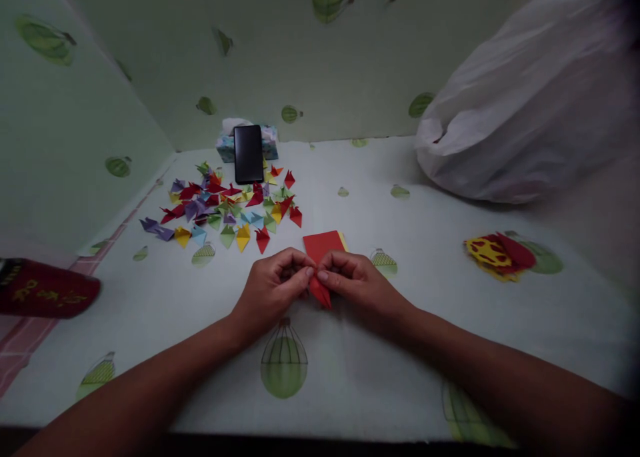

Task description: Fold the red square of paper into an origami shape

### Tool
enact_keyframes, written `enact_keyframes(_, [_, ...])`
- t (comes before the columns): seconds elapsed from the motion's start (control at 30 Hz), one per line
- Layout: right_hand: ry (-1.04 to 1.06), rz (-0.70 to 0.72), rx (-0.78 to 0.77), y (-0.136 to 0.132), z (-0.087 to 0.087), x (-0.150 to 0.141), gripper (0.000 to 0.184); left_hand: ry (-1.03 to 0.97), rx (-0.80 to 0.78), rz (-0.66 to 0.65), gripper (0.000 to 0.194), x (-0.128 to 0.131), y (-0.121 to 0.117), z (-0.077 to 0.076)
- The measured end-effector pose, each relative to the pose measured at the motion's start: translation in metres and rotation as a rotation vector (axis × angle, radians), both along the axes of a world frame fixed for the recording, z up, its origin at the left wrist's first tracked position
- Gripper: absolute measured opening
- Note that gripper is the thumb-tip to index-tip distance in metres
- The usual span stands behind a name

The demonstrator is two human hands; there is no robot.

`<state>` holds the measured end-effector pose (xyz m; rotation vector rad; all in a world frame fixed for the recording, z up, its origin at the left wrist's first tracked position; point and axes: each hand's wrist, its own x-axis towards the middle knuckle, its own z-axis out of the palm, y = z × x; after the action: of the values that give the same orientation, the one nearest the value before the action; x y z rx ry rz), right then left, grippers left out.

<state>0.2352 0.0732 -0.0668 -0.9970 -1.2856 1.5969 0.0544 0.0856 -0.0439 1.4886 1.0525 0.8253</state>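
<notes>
Between my two hands is a small piece of folded red paper [321, 293], its pointed end hanging down toward me. My left hand [280, 280] pinches its upper part between thumb and forefinger. My right hand [353, 280] pinches the same paper from the other side, the fingertips of both hands nearly touching. Just beyond them lies a stack of red square paper sheets [323, 242] with a yellow edge showing at the right. To the left, a spread of folded paper cranes [227, 207] in red, yellow, purple, green and blue covers part of the table.
A phone [249, 154] leans on a tissue box [271, 142] behind the cranes. At the right stand a large white plastic bag [510, 110] and, nearer, red and yellow cut-out pieces [495, 254]. A dark red container [55, 289] sits at the left edge.
</notes>
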Motion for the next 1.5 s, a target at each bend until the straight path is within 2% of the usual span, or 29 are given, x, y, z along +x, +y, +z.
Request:
enact_keyframes(0.23, [-0.012,0.002,0.009,0.0,0.002,-0.001,0.027,0.08,0.04,0.01,0.014,0.0,-0.002,0.002])
enact_keyframes(0.57, [-0.086,0.001,0.03,0.0,0.005,-0.001,0.016,-0.035,-0.149,-0.082,0.02,-0.001,0.0,0.004])
enact_keyframes(0.8, [-0.086,0.021,0.039,0.0,0.005,-0.001,0.017,-0.019,-0.126,-0.081,0.022,0.0,0.001,0.001])
enact_keyframes(1.07, [-0.015,0.053,0.038,0.0,0.005,-0.002,0.018,0.105,0.042,-0.005,0.023,-0.001,-0.004,-0.002])
enact_keyframes(1.37, [-0.025,0.038,0.063,-0.001,0.002,-0.003,0.021,0.012,-0.026,-0.034,0.027,0.0,-0.002,-0.006])
enact_keyframes(1.5, [-0.085,0.028,0.133,-0.001,0.004,-0.001,0.018,0.0,-0.025,-0.033,0.028,0.0,-0.001,-0.008])
